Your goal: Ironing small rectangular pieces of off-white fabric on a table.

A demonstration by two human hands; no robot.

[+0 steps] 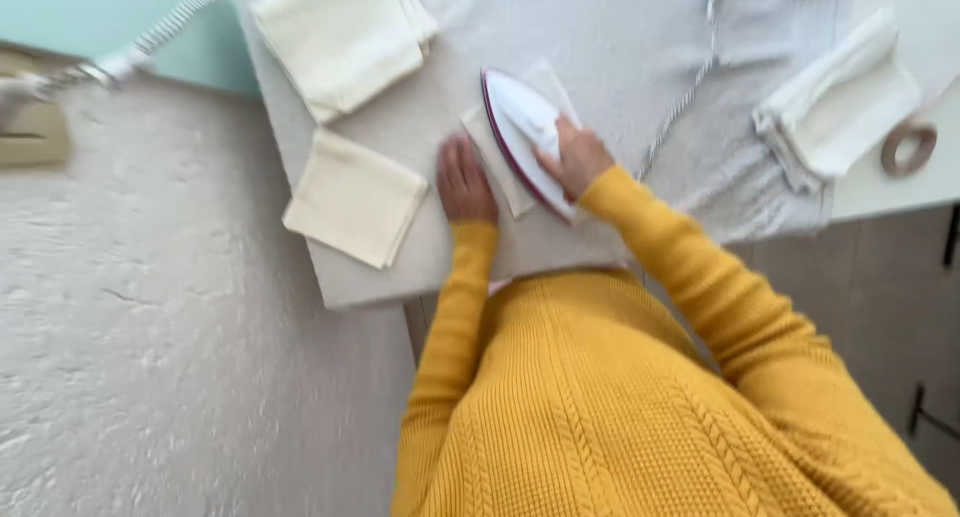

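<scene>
Your right hand [578,157] grips the white, red-edged iron [522,135] on the small cream cloth [492,157], mid-worktop [430,267]; your left hand [462,180] lies flat beside it (steadying the fabric).

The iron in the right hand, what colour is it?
White iron with a dark red edge, in the head view.

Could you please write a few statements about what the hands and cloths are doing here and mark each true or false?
1. The right hand grips the iron. True.
2. The left hand is lifted off the ironing board. False: it lies flat on the board beside the iron.
3. A folded cream cloth lies left of the left hand. True.
4. The iron rests on the tape roll. False: the roll sits apart, far right.
</scene>
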